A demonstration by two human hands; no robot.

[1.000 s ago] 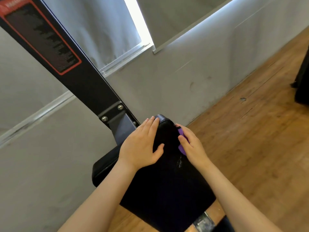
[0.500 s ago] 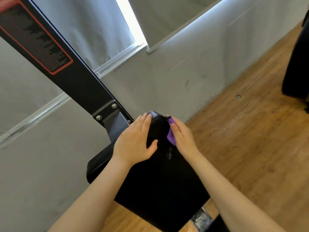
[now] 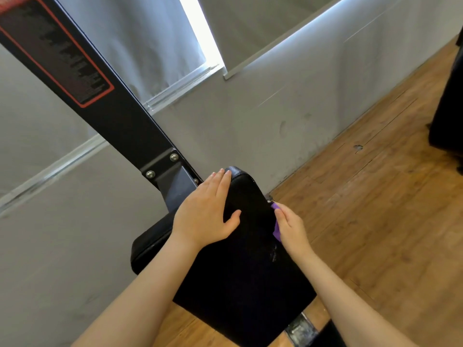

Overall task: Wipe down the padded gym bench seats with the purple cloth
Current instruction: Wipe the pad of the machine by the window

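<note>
Midway, apparently, through wiping the right-hand edge of the black padded vinyl bench seat. Left hand laid flat on top of the pad, fingers straight and spread, thumb out, steadying rather than gripping. Right hand pressed against the pad's right side, fingers curled onto the small purple cloth, most of it hidden beneath the palm, only a sliver showing between hand and seat. Scuffed pale mark visible on the edge just below the cloth. Black steel upright with a red-bordered label bolted just beyond the pad. Judged next: drag the cloth down along the edge over the scuff, pressure kept firm, then across the top once the bracing hand lifts.
</note>
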